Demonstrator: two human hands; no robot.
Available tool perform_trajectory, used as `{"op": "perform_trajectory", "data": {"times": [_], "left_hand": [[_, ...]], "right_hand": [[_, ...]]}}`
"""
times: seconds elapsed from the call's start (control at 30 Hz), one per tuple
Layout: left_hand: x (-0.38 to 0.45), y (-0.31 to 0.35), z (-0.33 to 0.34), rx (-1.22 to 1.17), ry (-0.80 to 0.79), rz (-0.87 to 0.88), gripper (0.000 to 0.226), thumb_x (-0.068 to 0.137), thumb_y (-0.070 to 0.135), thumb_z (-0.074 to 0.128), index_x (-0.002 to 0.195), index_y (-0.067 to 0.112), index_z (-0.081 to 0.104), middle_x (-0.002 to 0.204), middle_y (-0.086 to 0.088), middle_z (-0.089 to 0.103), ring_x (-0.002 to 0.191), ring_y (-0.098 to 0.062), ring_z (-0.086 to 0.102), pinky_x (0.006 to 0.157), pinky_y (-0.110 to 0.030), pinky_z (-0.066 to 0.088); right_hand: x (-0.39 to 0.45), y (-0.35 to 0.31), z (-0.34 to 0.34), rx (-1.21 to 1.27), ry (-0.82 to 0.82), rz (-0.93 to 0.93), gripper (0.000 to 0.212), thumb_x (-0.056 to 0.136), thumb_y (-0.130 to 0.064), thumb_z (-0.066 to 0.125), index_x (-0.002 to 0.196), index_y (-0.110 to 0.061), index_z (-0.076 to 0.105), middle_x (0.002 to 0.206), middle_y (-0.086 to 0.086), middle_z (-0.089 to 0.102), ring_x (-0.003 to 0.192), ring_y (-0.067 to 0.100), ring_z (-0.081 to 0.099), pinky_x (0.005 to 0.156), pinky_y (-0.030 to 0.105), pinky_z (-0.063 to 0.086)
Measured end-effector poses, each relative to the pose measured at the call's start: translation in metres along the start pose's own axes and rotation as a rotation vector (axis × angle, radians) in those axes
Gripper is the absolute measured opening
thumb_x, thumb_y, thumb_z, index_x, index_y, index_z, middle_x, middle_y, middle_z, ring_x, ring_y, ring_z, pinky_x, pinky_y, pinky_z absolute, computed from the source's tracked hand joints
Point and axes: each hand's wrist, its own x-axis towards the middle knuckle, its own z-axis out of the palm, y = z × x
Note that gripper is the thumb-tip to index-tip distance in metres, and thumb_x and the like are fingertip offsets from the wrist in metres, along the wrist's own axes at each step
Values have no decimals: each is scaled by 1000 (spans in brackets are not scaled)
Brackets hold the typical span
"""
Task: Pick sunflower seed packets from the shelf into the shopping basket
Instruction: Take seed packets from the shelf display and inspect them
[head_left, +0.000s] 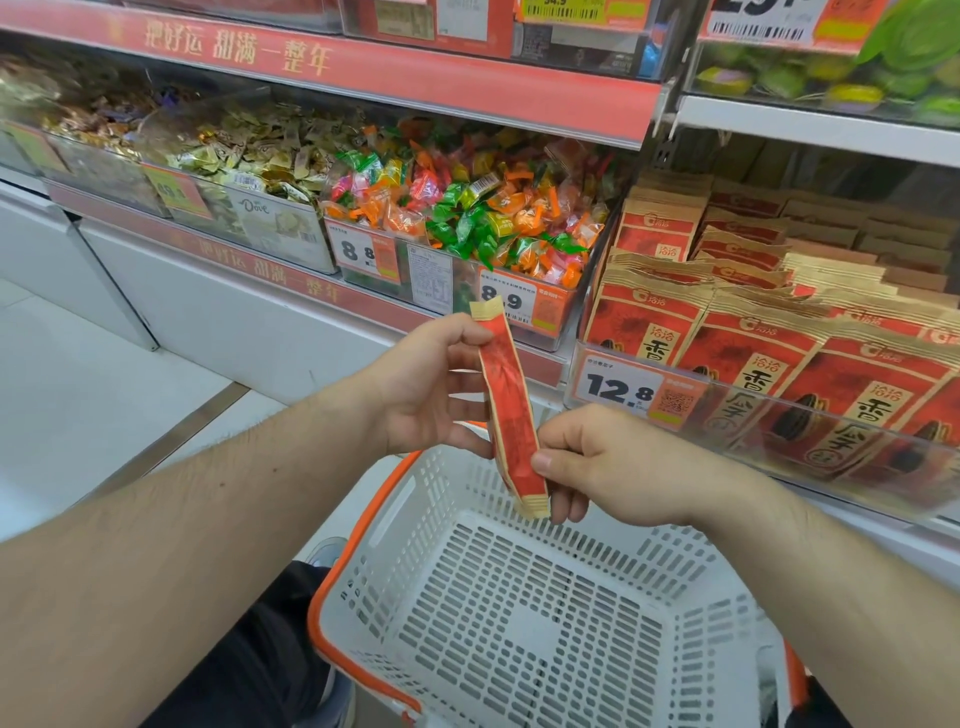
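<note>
A red and tan sunflower seed packet (510, 410) is held edge-on above the white shopping basket (519, 623). My left hand (421, 384) grips its upper part with fingers curled round it. My right hand (597, 462) pinches its lower end between thumb and fingers. The basket has orange trim and holds nothing visible. More packets of the same kind (769, 358) stand in rows on the shelf at the right, behind a clear lip with a 12.8 price tag (621, 387).
Bins of wrapped candies (467, 218) and chocolates (249, 156) fill the shelf to the left of the seed packets. A red shelf edge (363, 78) runs above them. White cabinet fronts and pale floor lie at lower left.
</note>
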Motion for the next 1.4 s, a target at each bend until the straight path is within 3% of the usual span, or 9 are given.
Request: {"op": "perform_trajectory", "data": {"times": [0.33,0.57,0.67,0.73,0.83,0.97,1.13,1.3,1.4], "left_hand": [[0,-1,0,-7,-16,1,31,88,34,51,75,9,62,73,-7,62,63,-27,65,69,-46,57],[-1,1,-5,-148,-270,99,46,54,28,64,95,7,65,96,-15,65,89,-32,62,87,-51,52],[-1,-1,-6,-200,-426,147,59,52,24,70,108,5,63,101,-18,69,95,-36,66,91,-52,51],[-1,-4,-7,-225,-480,156,67,54,22,70,118,3,60,116,-25,64,112,-46,62,94,-57,52],[-1,-4,-3,-241,-431,143,74,54,23,72,124,4,59,133,-29,49,131,-53,44,104,-62,41],[-6,0,5,-222,-237,187,54,73,31,53,118,3,64,114,-21,64,104,-39,63,92,-51,53],[-4,-3,7,-8,4,285,32,101,28,46,115,9,67,127,-26,63,108,-39,63,99,-60,47],[-6,-4,4,56,-78,259,27,94,24,52,105,9,71,114,-21,70,103,-34,66,100,-59,49],[-8,-6,5,41,-134,214,31,83,26,58,101,8,74,113,-22,71,103,-36,66,102,-60,47]], "right_hand": [[1,4,-2,96,-23,-19,31,102,-20,52,83,-3,69,65,-4,69,62,8,66,65,25,54],[7,13,-5,353,402,-2,60,65,-58,70,91,-5,61,71,-1,58,51,2,47,49,15,37],[10,19,-8,527,286,63,75,59,-61,72,120,-20,55,100,6,67,57,3,48,53,19,35],[8,20,-7,582,146,47,70,66,-49,72,127,-18,54,90,6,72,56,10,46,50,22,31],[7,19,-3,580,132,-1,54,73,-40,71,119,-14,61,84,8,74,67,25,46,48,25,30],[10,17,-1,556,272,45,38,82,-35,74,113,-15,64,96,17,74,51,19,49,47,30,39],[8,16,0,444,377,44,19,88,-25,73,106,-19,66,91,13,72,46,12,54,45,29,44],[5,11,-8,497,563,-59,14,97,-28,59,94,-19,70,66,-11,65,46,2,50,45,16,40],[5,12,-12,515,570,-59,26,100,-26,55,84,-11,69,67,5,65,48,10,50,48,21,40]]}}
